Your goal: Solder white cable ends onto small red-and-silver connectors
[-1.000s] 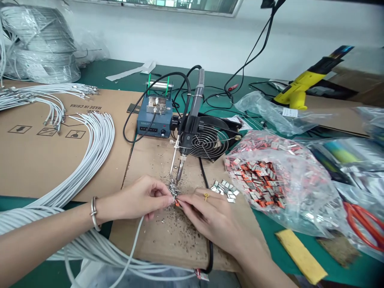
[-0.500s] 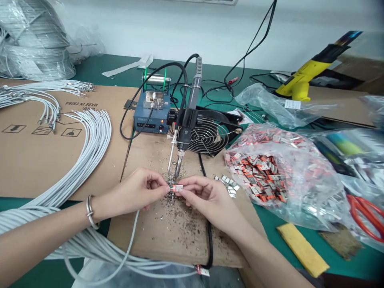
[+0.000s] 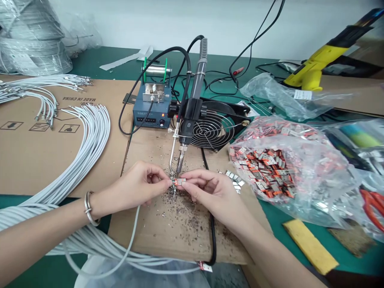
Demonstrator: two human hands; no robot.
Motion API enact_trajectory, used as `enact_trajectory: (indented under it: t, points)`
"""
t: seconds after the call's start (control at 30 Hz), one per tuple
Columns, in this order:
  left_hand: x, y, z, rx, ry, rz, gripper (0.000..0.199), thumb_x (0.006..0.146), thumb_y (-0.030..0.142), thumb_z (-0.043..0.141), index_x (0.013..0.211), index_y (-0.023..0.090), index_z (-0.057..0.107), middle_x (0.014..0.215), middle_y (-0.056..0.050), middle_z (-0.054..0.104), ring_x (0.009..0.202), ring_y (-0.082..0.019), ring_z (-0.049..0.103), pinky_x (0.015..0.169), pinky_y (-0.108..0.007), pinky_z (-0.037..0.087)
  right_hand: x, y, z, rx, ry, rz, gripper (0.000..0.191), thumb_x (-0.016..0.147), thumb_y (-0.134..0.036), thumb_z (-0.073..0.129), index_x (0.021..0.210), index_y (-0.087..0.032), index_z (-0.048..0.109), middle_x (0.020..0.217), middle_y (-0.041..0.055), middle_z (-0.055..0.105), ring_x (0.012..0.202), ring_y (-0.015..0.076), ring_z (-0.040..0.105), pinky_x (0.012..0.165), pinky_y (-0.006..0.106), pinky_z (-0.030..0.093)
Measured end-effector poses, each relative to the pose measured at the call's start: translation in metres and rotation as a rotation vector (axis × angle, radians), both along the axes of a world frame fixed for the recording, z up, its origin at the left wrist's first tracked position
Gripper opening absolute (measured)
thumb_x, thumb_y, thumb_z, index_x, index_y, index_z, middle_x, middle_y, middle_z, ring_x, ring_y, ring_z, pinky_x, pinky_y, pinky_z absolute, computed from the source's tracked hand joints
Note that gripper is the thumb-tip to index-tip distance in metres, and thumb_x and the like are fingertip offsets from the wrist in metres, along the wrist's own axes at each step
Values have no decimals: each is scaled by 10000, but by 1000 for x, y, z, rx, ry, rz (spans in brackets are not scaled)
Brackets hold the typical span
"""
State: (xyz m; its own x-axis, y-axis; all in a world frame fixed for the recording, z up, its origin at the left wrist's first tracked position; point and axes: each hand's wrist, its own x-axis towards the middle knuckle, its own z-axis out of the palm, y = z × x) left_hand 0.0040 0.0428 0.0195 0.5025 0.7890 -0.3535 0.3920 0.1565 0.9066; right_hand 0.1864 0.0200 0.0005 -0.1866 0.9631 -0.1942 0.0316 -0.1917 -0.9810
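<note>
My left hand pinches the end of a white cable between thumb and fingertips. Opposite it, my right hand grips a small silver-and-orange USB connector by thumb and index finger. The cable end and connector meet right under the tip of a stand-mounted soldering iron; whether the tip touches them I cannot tell. A thin metal solder feed tube comes down beside the tip. Bits of solder and dark residue lie around the spot on the cardboard.
A blue solder feeder carries a solder spool. Right of the iron lies a fan. A plastic bag of connectors, loose silver pieces and a yellow sponge lie rightward. Bundled white cables curve along the left.
The view has shifted slightly, so the bench items appear a little higher and those at right farther right. Both hands keep their grip on cable and connector under the iron tip.
</note>
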Motion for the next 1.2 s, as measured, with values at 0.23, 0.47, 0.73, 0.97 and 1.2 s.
enact_trajectory:
  t: [0.23, 0.47, 0.73, 0.97, 1.2]
  points:
    - [1, 0, -1, -8, 6, 19, 186, 786, 300, 540, 720, 139, 604, 483, 60, 449, 364, -44, 403, 306, -110, 332, 1, 0, 0, 47, -25, -8, 141, 688, -252, 664, 797, -164, 653, 666, 38, 697, 519, 110, 581, 442, 206, 426]
    - [0, -2, -1, 4, -8, 23, 191, 787, 311, 546, 731, 141, 612, 484, 59, 450, 366, -45, 401, 309, -112, 331, 2, -2, -1, 87, 0, -11, 109, 695, -233, 673, 792, -185, 662, 699, 31, 710, 646, 144, 651, 593, 240, 506]
    - [1, -1, 1, -3, -17, 25, 198, 789, 313, 544, 734, 137, 616, 499, 52, 454, 375, -45, 390, 323, -120, 335, 2, -2, 0, 108, 17, -20, 83, 682, -233, 685, 757, -200, 671, 694, 26, 711, 642, 152, 654, 604, 255, 524]
    - [1, 1, -1, -5, 1, 16, 209, 793, 327, 541, 740, 142, 622, 483, 60, 446, 363, -44, 393, 331, -129, 342, 0, -2, -2, 118, -7, -43, 103, 681, -247, 677, 768, -193, 669, 691, 33, 711, 644, 164, 661, 603, 267, 526]
    - [0, 1, -2, -18, 27, 24, 217, 794, 336, 540, 727, 145, 616, 479, 62, 447, 353, -45, 405, 322, -129, 318, 0, -1, -3, 62, -11, -34, 118, 679, -242, 675, 774, -175, 657, 677, 39, 716, 631, 151, 664, 567, 229, 508]
